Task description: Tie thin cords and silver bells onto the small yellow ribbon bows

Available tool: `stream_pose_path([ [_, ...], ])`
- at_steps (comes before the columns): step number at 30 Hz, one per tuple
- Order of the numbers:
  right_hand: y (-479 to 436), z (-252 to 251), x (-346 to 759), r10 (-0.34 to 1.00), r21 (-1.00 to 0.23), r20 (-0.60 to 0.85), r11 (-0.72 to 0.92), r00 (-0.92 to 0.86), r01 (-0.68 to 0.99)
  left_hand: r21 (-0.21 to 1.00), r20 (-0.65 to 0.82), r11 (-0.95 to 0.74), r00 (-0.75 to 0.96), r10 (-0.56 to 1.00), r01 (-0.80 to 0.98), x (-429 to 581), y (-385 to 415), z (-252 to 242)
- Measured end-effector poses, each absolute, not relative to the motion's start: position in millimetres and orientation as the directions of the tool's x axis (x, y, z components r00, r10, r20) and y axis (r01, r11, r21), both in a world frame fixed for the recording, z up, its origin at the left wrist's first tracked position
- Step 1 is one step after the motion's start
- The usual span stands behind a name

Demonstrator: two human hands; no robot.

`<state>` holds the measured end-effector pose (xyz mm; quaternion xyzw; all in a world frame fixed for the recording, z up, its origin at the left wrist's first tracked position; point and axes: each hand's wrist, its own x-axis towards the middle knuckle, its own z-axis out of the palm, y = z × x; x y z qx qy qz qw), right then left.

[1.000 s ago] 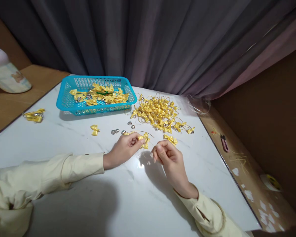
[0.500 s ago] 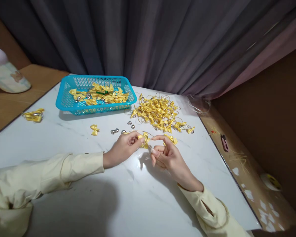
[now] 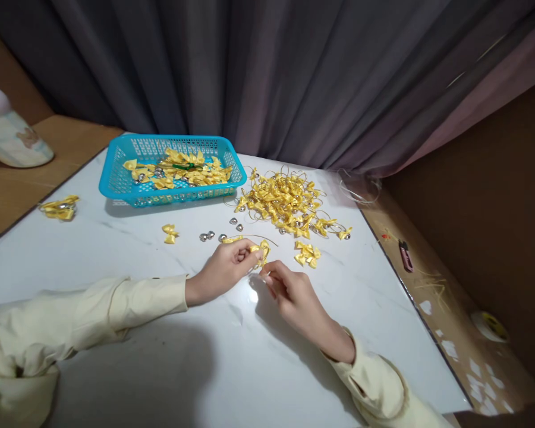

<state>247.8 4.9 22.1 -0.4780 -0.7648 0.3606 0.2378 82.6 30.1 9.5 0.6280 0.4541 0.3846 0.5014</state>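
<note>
A yellow bow with thin gold cord is pinched between the fingertips of my left hand. Just to the right and slightly below, my right hand has its thumb and forefinger drawn together at the bow's lower edge; what lies between them is too small to make out. A gold cord arcs behind the bow. Silver heart-shaped beads lie beyond my left hand, and loose yellow bows lie beyond my right hand.
A blue basket of bows and beads stands at the back left, beside a pile of corded bows. More bows lie far left. On the right are a pink cutter, tape roll and white scraps.
My right hand has moved a little left and down, closer under the bow, and its fingers have drawn in. The loose bows behind it show more fully. My left hand stays in place.
</note>
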Motion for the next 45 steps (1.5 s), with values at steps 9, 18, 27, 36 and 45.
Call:
stream_pose_path([
  [9, 1.4, 17.4, 237.1, 0.922, -0.713, -0.016, 0.261, -0.387, 0.651, 0.981, 0.005, -0.067, 0.316, 0.949, 0.185, 84.3, 28.9, 12.1],
  [18, 6.7, 17.8, 236.4, 0.923, -0.811, -0.049, 0.186, -0.381, 0.555, 0.995, -0.008, -0.028, 0.345, 0.939, 0.099, 83.9, 28.9, 8.1],
  [27, 7.3, 20.1, 235.9, 0.918, -0.826, -0.087, 0.151, -0.387, 0.543, 0.997, -0.054, 0.070, 0.380, 0.924, -0.029, 80.6, 27.7, 8.4],
  [36, 6.7, 21.6, 234.8, 0.909, -0.821, -0.115, 0.140, -0.402, 0.553, 0.989, -0.049, 0.099, 0.396, 0.917, -0.108, 79.6, 29.9, 6.2],
  [45, 6.7, 20.3, 233.8, 0.900, -0.819, -0.131, 0.139, -0.416, 0.557, 0.997, 0.029, -0.049, 0.325, 0.945, 0.052, 85.1, 31.9, 7.4],
])
